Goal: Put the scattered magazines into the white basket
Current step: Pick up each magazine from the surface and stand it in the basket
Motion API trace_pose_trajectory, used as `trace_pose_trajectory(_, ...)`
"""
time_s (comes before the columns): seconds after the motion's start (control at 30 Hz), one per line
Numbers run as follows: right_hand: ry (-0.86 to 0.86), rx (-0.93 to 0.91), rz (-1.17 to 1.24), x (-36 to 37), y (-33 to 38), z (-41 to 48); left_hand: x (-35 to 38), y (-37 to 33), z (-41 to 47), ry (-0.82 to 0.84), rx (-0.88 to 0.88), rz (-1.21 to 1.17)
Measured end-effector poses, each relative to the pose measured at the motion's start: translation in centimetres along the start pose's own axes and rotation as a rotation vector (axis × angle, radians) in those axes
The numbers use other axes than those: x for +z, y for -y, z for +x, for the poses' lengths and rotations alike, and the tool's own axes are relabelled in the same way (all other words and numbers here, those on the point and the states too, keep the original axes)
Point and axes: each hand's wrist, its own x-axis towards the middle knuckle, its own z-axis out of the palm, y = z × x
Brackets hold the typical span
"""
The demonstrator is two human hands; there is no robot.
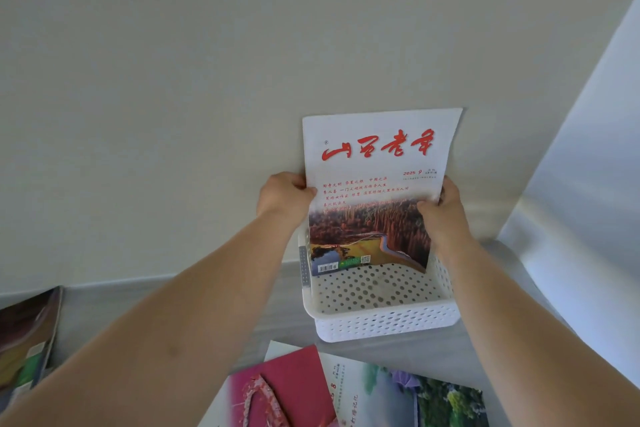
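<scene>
Magazine [375, 191] upright in basket [388, 322], two magazines [346, 392] before it

head view, looking down, close.

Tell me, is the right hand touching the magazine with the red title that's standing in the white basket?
Touching. The head view shows the right hand pinching the magazine's right edge, thumb lying across the cover, while the left hand grips the opposite edge.

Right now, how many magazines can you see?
4: one held upright in the white basket by both hands, a pink one and a pale one overlapping nearby, one far left. More may hide underneath.
</scene>
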Motion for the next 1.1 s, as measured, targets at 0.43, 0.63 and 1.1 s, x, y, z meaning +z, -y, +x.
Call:
trace_pose_trajectory(0.43, -0.084, 0.052, -0.379, -0.4, -1.5, 0.7, 0.9, 1.3, 0.5, 0.071, 0.033, 0.152)
trace_pose_trajectory(0.63, -0.115, 0.12, -0.307, -1.5, -1.6, -0.2, -0.4, 2.0, -0.5, 0.079, -0.006, 0.15)
trace_pose_trajectory(1.1, 0.04, -0.043, -0.416, -2.1, -0.9, -19.9, -12.3, 11.6, -16.9, 0.103, -0.141, -0.021)
